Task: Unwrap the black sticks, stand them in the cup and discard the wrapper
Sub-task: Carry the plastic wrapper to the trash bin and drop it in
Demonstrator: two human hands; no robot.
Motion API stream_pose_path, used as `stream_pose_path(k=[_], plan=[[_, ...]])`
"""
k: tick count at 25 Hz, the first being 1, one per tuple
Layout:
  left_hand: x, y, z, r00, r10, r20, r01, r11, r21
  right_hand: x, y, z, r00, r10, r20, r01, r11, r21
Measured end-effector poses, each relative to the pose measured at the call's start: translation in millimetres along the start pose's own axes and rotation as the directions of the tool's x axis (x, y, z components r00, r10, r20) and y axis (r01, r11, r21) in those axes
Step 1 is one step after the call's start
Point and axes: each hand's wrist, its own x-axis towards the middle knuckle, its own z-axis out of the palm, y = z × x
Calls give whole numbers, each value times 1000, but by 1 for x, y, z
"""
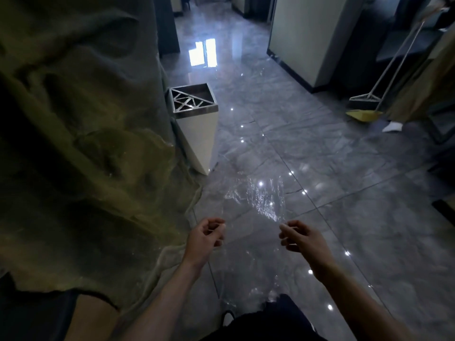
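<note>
A clear, crinkled plastic wrapper (258,200) is stretched out in front of me above the shiny floor. My left hand (205,236) pinches its left edge and my right hand (299,236) pinches its right edge, both with fingers curled. A white, tapered bin (197,134) with a metal lattice top stands on the floor ahead and to the left, a good stretch beyond my hands. No black sticks and no cup are in view.
A rough rock-like wall (81,143) fills the left side, close to my left arm. A broom and yellow dustpan (364,112) lean at the far right beside a person's foot (392,126). A white pillar (307,38) stands further back.
</note>
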Motion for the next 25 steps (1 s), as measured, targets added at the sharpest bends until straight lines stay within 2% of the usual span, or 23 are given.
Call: stream_pose_path(k=[7,12,18,25], plan=[[94,22,41,998,36,-48,-33,998,59,91,-26,-25,998,-38,-47,38,999,-14],[165,56,98,994,100,-51,-91,984,152,174,-58,-73,997,-69,-45,68,998,-12],[236,96,159,993,106,-53,-94,976,195,249,-96,-126,997,-66,-33,66,998,-9],[303,120,183,990,134,-54,-115,958,264,324,-120,-143,998,-45,-47,45,999,-10]])
